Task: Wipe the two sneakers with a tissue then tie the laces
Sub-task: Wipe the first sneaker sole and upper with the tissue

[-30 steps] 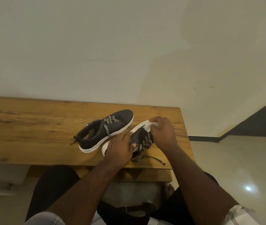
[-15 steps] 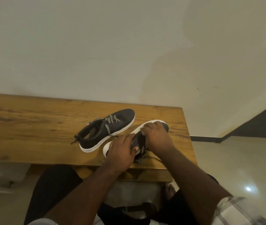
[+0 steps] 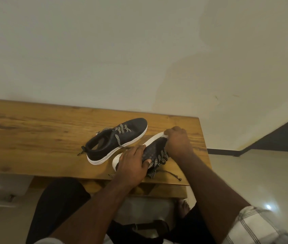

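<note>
Two sneakers (image 3: pixel 116 140), one gripped by both hands (image 3: pixel 131 162)

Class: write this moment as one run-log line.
left hand: grips near sneaker | right hand: presses tissue at its toe | far sneaker: on table, laces untied

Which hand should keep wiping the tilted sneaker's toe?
The right hand: it already sits at the near sneaker's toe end with something white, likely the tissue, under its fingers. The left hand holds the heel end, steadying it.
</note>
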